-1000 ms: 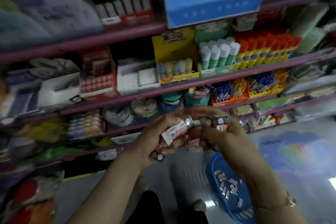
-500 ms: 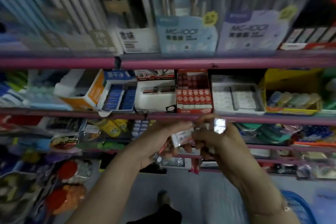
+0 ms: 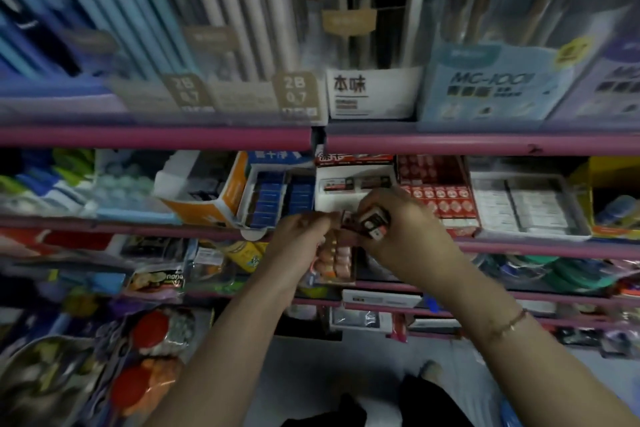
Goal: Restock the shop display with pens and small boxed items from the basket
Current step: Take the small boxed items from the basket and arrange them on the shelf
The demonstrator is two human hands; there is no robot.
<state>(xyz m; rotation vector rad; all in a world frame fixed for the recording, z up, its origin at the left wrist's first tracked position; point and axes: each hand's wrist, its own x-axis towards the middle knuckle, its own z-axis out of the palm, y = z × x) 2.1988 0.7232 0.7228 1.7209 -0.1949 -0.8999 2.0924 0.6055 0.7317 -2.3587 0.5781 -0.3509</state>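
Observation:
My right hand [image 3: 401,229] grips a bunch of small boxed items [image 3: 369,222], dark with red and white labels, just in front of the middle shelf. Beside it on the left, my left hand [image 3: 298,239] has its fingers curled around more small boxes [image 3: 334,255] that show below the palm. Both hands are right before a white display tray [image 3: 353,198], which holds a few similar small boxes at its back. The basket is out of view except perhaps a blue sliver at the bottom right corner.
Pink shelf rails [image 3: 156,137] run across the view. A tray of blue boxes [image 3: 273,201] sits left of the white tray, a red-and-white box display [image 3: 438,194] right of it. Pens [image 3: 242,10] stand in holders on the top shelf. Packaged goods fill the lower shelves.
The view swung up and left from the floor and blue basket to the shelves. Both hands rose with the small boxes to the white tray on the middle shelf.

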